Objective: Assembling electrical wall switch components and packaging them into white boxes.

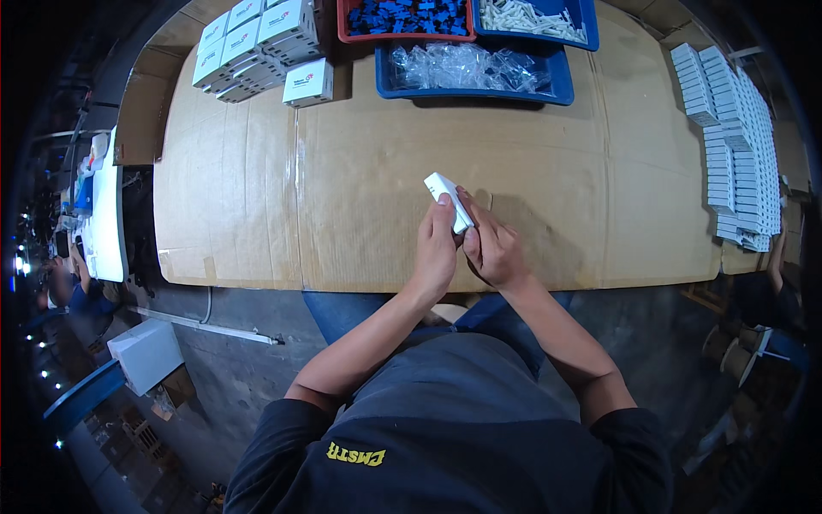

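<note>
Between my hands, above the near part of the cardboard-covered table, is a small white plastic box-shaped housing (451,202), tilted with its far end up to the left. My left hand (437,243) is closed on its left side, the thumb lying along it. My right hand (493,246) grips it from the right, fingers behind it and thumb near its lower end. The fingers hide part of the housing, so its underside cannot be seen.
Stacked white boxes (257,43) stand at the far left. Behind are a red bin (406,37) of blue parts, a blue bin (591,34) of white pieces and another blue bin (387,83) of clear plastic bags. Stacked white units (729,141) line the right edge.
</note>
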Demonstrator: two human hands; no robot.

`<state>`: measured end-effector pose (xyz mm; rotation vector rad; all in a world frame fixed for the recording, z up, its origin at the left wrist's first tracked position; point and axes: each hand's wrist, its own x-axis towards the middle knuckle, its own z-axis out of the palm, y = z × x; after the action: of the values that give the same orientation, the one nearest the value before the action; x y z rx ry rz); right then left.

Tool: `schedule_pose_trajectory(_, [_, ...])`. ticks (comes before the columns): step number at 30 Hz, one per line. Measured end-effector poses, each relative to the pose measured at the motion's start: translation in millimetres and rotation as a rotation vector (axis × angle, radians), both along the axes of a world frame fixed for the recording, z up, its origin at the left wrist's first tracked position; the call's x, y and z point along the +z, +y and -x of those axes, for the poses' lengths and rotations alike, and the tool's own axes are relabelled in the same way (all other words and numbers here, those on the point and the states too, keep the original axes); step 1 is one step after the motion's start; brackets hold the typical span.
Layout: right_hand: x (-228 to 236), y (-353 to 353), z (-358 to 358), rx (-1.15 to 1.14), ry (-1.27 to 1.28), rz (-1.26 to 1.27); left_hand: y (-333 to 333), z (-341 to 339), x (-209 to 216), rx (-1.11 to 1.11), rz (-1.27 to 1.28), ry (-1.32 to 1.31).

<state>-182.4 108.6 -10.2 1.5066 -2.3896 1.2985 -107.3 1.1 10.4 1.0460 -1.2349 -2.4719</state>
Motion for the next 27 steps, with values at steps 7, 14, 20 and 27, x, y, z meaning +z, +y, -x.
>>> schedule_pose_trajectory(7, [0,-3,1,0.011,-0.009,0.026,-4,-4,0,-0.029,-0.048,0.030])
schedule_pose_trajectory(14, [17,2,16,0.172,-0.451,0.001,-20,-4,-7,0.026,-0.093,0.086])
schedule_pose_trajectory(20, [56,-12,18,0.169,-0.797,0.153,-32,-14,12,-0.218,0.358,0.369])
schedule_pose_trajectory(27, [80,-20,11,0.175,-0.685,0.257,-37,-27,24,-0.232,0.152,0.418])
